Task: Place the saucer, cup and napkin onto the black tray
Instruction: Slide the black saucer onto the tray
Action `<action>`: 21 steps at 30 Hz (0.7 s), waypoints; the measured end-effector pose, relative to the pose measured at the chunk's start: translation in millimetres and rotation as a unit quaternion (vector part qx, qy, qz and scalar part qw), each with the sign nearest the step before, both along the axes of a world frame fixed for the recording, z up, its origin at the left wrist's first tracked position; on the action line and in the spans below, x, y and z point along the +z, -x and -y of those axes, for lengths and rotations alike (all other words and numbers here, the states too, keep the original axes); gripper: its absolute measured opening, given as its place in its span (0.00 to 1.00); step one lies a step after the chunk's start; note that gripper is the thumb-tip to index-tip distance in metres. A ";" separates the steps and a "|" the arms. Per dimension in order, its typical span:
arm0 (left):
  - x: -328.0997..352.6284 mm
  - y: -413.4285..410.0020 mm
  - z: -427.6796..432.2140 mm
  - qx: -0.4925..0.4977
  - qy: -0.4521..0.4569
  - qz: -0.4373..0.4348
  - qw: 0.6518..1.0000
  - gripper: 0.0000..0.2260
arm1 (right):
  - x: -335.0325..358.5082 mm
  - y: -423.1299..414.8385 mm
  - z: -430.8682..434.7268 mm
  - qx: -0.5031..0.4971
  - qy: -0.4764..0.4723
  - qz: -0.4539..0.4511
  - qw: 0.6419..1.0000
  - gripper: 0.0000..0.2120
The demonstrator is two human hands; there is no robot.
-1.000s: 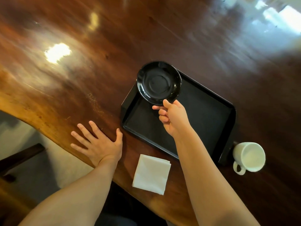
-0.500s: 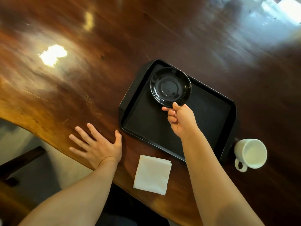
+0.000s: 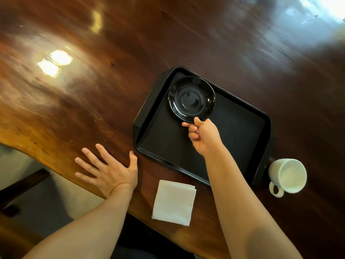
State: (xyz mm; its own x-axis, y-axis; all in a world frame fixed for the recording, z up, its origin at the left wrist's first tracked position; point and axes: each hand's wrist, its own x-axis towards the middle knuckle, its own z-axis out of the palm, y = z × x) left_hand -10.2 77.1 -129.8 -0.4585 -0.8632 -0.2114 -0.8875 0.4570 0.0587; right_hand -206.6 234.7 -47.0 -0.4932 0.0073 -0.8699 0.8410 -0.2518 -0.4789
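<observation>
A glossy black saucer (image 3: 192, 99) lies in the far left corner of the black tray (image 3: 240, 131). My right hand (image 3: 203, 136) pinches the saucer's near rim between thumb and forefinger. My left hand (image 3: 110, 169) rests flat on the table with fingers spread, its thumb close to the tray's near left corner. A folded white napkin (image 3: 174, 201) lies on the table near the front edge, between my two arms. A white cup (image 3: 286, 176) stands upright on the table just past the tray's right end, handle toward me.
The dark polished wooden table (image 3: 93, 71) stretches far to the left and back, with bright light reflections. Its curved front edge runs under my left wrist. A dark chair part (image 3: 20, 187) shows below the edge at the left.
My right hand has carried the saucer from over the tray's far left rim to inside the tray's far left corner. My left hand, the napkin and the cup have stayed put.
</observation>
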 end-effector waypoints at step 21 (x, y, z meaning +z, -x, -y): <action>-1.2 0.1 -0.8 0.000 -0.010 0.005 1.000 0.45 | -8.7 0.7 10.4 0.045 -0.044 0.008 0.998 0.02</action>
State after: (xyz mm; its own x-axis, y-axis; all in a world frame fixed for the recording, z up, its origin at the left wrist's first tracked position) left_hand -10.3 77.9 -131.0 -0.4554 -0.8591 -0.2334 -0.8885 0.4552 0.0581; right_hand -207.2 224.3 -55.7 -0.4819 0.0405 -0.8753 0.8658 -0.1316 -0.4827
